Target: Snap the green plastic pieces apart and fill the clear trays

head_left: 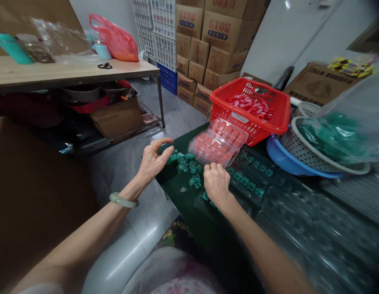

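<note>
My left hand, a pale bangle on its wrist, hovers at the table's left edge. Its thumb and index finger are apart, with nothing visible between them. Beside it lies a loose heap of translucent green pieces. My right hand is closed, knuckles up, over a clear plastic tray with green pieces in some hollows. Whatever its fingertips hold is hidden. Just beyond, a stack of clear trays filled with red pieces rests on the dark green table.
A red basket of red-and-pink pieces stands behind the trays. On the right are a blue basin, a colander and a bag of green pieces. More clear trays lie near my right arm. Cartons are stacked behind.
</note>
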Demonstrator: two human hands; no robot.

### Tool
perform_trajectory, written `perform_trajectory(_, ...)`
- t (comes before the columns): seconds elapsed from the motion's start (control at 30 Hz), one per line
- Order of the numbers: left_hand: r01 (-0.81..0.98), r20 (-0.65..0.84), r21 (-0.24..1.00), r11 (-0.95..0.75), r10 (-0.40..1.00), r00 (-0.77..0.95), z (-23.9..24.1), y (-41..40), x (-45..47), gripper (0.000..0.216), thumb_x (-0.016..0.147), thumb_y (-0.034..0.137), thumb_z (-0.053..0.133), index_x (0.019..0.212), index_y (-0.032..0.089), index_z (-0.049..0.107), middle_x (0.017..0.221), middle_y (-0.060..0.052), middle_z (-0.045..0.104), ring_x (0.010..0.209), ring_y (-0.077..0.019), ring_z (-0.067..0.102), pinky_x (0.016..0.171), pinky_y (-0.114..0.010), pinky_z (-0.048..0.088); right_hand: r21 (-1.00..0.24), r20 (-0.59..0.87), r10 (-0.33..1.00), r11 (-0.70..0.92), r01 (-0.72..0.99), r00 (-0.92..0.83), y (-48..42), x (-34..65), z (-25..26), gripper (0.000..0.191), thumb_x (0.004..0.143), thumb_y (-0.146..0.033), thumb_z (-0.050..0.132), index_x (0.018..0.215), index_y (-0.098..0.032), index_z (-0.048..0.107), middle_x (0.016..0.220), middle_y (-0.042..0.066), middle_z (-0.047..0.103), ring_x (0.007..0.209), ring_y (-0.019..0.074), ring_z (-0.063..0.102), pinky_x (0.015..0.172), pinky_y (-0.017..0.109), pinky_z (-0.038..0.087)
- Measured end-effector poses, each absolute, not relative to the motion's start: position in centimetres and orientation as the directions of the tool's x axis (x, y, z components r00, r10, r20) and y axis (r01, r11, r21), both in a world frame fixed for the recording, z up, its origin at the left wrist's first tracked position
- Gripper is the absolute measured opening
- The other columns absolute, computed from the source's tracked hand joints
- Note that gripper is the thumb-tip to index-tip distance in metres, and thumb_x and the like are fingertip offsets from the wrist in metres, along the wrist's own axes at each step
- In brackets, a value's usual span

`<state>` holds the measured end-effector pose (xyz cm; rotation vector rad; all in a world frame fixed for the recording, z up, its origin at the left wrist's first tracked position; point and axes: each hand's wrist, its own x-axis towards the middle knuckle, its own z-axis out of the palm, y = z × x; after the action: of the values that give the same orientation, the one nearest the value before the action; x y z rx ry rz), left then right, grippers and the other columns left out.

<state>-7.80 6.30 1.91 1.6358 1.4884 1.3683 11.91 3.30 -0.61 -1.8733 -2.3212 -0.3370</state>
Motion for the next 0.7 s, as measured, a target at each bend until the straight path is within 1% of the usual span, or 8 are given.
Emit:
perform_trajectory(0.07, 0.383, 0.347, 0.882, -0.275, 0.928, -0.134, 2.3, 5.3, -6.8, 0.027, 0.074, 0.028, 0.058, 0.097, 0.015, 0.064, 0.094, -0.007, 0.066, 0.081, -0.0177, 0.058, 0.073, -0.027, 0.045, -0.082, 0.289, 0.938, 0.222, 0.972, -0.19, 3.2, 12.4, -0.1, 0.014, 0.082, -0.016, 0.046, 0.082, -0.014, 0.059, 0.084, 0.011, 0.061, 0.082, 0.0234, 0.055, 0.064, 0.032, 0.041)
perform_trajectory(0.13, 0.279, 0.291, 0.925, -0.257, 0.953, -0.086, 2.5, 4.2, -5.2, 0.026, 0.075, 0.029, 0.058, 0.096, 0.014, 0.064, 0.09, -0.007, 0.066, 0.078, -0.0167, 0.059, 0.069, -0.026, 0.045, -0.384, 0.321, 0.938, 0.251, 0.889, -0.127, 2.7, 13.0, 0.8, 0.015, 0.084, -0.025, 0.048, 0.087, -0.016, 0.059, 0.082, 0.007, 0.061, 0.077, 0.0193, 0.056, 0.064, 0.029, 0.042)
perform_trajectory(0.2, 0.114, 0.172, 0.979, -0.172, 0.985, 0.006, 2.5, 3.0, -3.5, 0.025, 0.076, 0.031, 0.058, 0.093, 0.014, 0.064, 0.084, -0.006, 0.067, 0.073, -0.016, 0.059, 0.062, -0.024, 0.046, -0.698, 0.297, 0.951, 0.275, 0.661, -0.082, 1.9, 13.4, 1.8, 0.018, 0.084, -0.03, 0.048, 0.093, -0.017, 0.058, 0.077, 0.003, 0.061, 0.068, 0.0144, 0.057, 0.061, 0.026, 0.044)
perform_trajectory(0.27, -0.039, 0.086, 0.996, -0.082, 0.992, 0.096, 2.5, 1.8, -1.7, 0.024, 0.075, 0.032, 0.06, 0.09, 0.014, 0.066, 0.079, -0.005, 0.066, 0.068, -0.0141, 0.057, 0.057, -0.022, 0.045, -0.871, 0.256, 0.963, 0.267, 0.414, -0.081, 0.7, 13.8, 2.7, 0.019, 0.083, -0.031, 0.05, 0.094, -0.018, 0.058, 0.073, 0.001, 0.061, 0.062, 0.0114, 0.056, 0.057, 0.023, 0.044)
perform_trajectory(0.33, -0.151, 0.069, 0.987, -0.049, 0.989, 0.133, 2.5, 0.7, -0.3, 0.02, 0.073, 0.03, 0.063, 0.086, 0.015, 0.067, 0.074, -0.003, 0.065, 0.062, -0.0113, 0.055, 0.056, -0.021, 0.044, -0.927, 0.232, 0.97, 0.244, 0.285, -0.076, -0.7, 14.2, 3.3, 0.017, 0.081, -0.028, 0.053, 0.093, -0.018, 0.059, 0.073, 0.0, 0.06, 0.061, 0.0103, 0.055, 0.055, 0.021, 0.044)
perform_trajectory(0.43, -0.249, 0.062, 0.968, -0.028, 0.99, 0.129, 2.3, -0.6, 1.4, 0.016, 0.071, 0.026, 0.067, 0.083, 0.016, 0.067, 0.068, 0.0, 0.062, 0.057, -0.0082, 0.051, 0.054, -0.019, 0.042, -0.949, 0.217, 0.976, 0.214, 0.23, -0.015, -2.4, 14.7, 3.4, 0.014, 0.08, -0.025, 0.055, 0.091, -0.019, 0.06, 0.072, -0.001, 0.06, 0.061, 0.0093, 0.054, 0.054, 0.02, 0.043)
perform_trajectory(0.57, -0.262, 0.042, 0.965, -0.015, 0.994, 0.1, 1.9, -2.0, 2.8, 0.014, 0.071, 0.024, 0.067, 0.081, 0.016, 0.065, 0.068, 0.001, 0.059, 0.053, -0.0056, 0.049, 0.048, -0.016, 0.039, -0.976, 0.17, 0.984, 0.161, 0.147, 0.048, -4.1, 15.5, 2.8, 0.014, 0.08, -0.024, 0.055, 0.091, -0.018, 0.06, 0.068, -0.002, 0.057, 0.056, 0.0081, 0.052, 0.051, 0.02, 0.043)
perform_trajectory(0.7, -0.238, 0.058, 0.971, -0.024, 0.989, 0.136, 1.9, -2.9, 3.6, 0.011, 0.072, 0.023, 0.066, 0.081, 0.016, 0.064, 0.072, 0.0, 0.06, 0.057, -0.0061, 0.05, 0.049, -0.015, 0.04, -0.983, 0.148, 0.985, 0.136, 0.124, 0.093, -5.4, 16.2, 2.3, 0.014, 0.08, -0.024, 0.055, 0.091, -0.018, 0.06, 0.065, -0.002, 0.055, 0.059, 0.0088, 0.052, 0.05, 0.019, 0.042)
